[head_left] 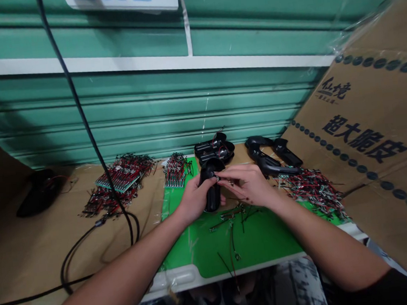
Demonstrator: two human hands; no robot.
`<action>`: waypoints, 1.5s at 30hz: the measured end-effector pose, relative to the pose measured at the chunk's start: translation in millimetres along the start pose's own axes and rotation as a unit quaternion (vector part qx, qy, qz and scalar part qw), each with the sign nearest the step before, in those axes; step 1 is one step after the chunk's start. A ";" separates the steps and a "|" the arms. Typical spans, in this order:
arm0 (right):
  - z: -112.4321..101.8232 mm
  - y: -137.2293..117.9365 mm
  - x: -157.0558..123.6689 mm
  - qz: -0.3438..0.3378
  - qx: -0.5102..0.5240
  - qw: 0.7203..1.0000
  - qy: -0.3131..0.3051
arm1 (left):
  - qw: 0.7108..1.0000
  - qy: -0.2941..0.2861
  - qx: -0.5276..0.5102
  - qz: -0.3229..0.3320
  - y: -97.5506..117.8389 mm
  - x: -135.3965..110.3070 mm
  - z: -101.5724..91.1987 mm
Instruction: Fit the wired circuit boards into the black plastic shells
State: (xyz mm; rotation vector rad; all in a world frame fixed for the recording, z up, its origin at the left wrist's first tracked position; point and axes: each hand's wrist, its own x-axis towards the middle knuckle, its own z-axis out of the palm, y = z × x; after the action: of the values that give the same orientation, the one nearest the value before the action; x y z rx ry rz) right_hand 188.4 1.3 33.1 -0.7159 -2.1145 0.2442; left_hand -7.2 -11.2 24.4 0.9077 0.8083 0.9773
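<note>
My left hand (192,199) is wrapped round a black plastic housing (212,197) held upright over the green mat (262,242). My right hand (247,184) is closed in a pinch at the top of the housing, fingertips pressed on a small metal part with thin wires; what exactly it pinches is too small to name. Loose wires and small metal pieces (231,214) lie on the mat just below both hands.
Piles of red-and-black wired parts lie at the left (120,179), centre (174,169) and right (313,187). More black housings (214,149) and black grips (268,156) sit behind. A black cable (90,134) hangs down at left. A cardboard box (378,140) leans at right.
</note>
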 end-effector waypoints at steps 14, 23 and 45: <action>2.2 -1.8 -1.7 0.031 -0.030 0.999 -0.025 | 0.999 0.014 0.011 0.037 1.2 0.1 0.6; 1.5 -10.8 0.9 0.093 0.010 0.995 0.027 | 0.988 0.110 0.068 0.089 -4.2 6.1 -6.3; 20.3 -7.3 -0.1 0.300 0.267 0.915 -0.045 | 0.988 0.097 0.076 0.095 -3.6 2.3 -1.6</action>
State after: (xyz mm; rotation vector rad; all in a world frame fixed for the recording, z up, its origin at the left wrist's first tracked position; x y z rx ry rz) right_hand 169.4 -3.1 23.8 -1.0027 -1.7245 1.1582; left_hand -6.7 -9.7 20.2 1.0466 0.9839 1.1959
